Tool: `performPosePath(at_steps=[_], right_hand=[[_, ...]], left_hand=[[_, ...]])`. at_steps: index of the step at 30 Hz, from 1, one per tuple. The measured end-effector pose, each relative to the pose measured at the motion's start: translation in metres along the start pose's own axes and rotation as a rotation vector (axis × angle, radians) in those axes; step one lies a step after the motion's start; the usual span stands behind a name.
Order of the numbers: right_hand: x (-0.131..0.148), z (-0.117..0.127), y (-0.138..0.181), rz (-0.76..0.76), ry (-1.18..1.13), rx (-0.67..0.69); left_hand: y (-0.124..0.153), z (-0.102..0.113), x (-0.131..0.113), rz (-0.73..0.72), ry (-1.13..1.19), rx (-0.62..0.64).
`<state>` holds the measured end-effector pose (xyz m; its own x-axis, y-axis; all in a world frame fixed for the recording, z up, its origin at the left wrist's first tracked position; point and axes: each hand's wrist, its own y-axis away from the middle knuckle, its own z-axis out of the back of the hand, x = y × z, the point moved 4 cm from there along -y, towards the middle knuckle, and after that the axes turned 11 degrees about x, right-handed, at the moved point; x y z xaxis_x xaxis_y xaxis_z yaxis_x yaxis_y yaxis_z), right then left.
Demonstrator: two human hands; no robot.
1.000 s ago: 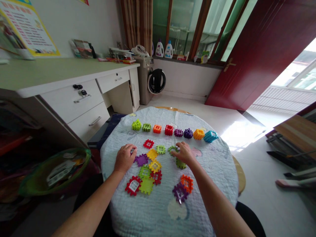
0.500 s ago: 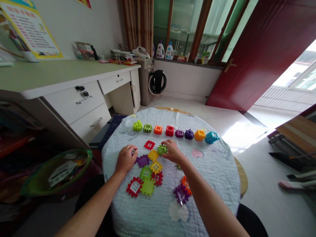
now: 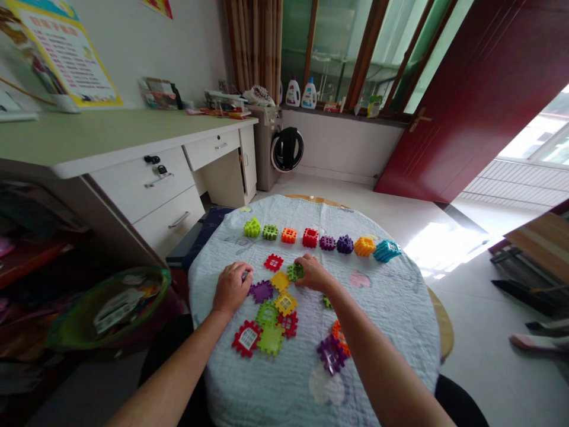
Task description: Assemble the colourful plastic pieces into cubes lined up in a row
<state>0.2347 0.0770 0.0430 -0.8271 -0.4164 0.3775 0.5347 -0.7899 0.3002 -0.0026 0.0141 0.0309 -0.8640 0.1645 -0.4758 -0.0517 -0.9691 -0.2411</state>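
Flat toothed plastic tiles in several colours lie on a round table under a pale quilted cloth (image 3: 391,296). My right hand (image 3: 313,274) is closed on a green tile (image 3: 293,272) and holds it against the flat tiles. Next to the purple tile (image 3: 262,290), my left hand (image 3: 232,286) rests curled, pinching a small piece I cannot make out. A red tile (image 3: 274,261) and a yellow tile (image 3: 281,280) lie between my hands. Closer to me sit a red and white tile (image 3: 246,338) and a purple tile (image 3: 331,353). A row of built cubes (image 3: 310,237) stands at the far side.
A white desk with drawers (image 3: 146,184) stands to the left. A green basket (image 3: 106,308) sits on the floor beside the table. A small washing machine (image 3: 284,148) and a dark red door (image 3: 466,101) stand beyond, and a wooden table edge (image 3: 542,237) shows at the right.
My right hand picked up a green piece from the right of the table and carried it left to the green tile in the middle. My left hand stayed put.
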Motion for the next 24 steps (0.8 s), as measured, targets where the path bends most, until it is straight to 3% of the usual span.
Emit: performPosePath(at_steps=[9,15,24], right_hand=[[0.0,0.007,-0.005,-0.019,0.032,-0.038],[0.005,0.005,-0.011,0.003,0.062,0.032],[0.002,0.002,-0.012,0.003,0.04,0.023]], left_hand=[[0.001,0.002,-0.003,0.0,0.008,0.002],[0.001,0.003,-0.004,0.01,0.017,0.013],[0.001,0.002,-0.003,0.022,0.0,0.01]])
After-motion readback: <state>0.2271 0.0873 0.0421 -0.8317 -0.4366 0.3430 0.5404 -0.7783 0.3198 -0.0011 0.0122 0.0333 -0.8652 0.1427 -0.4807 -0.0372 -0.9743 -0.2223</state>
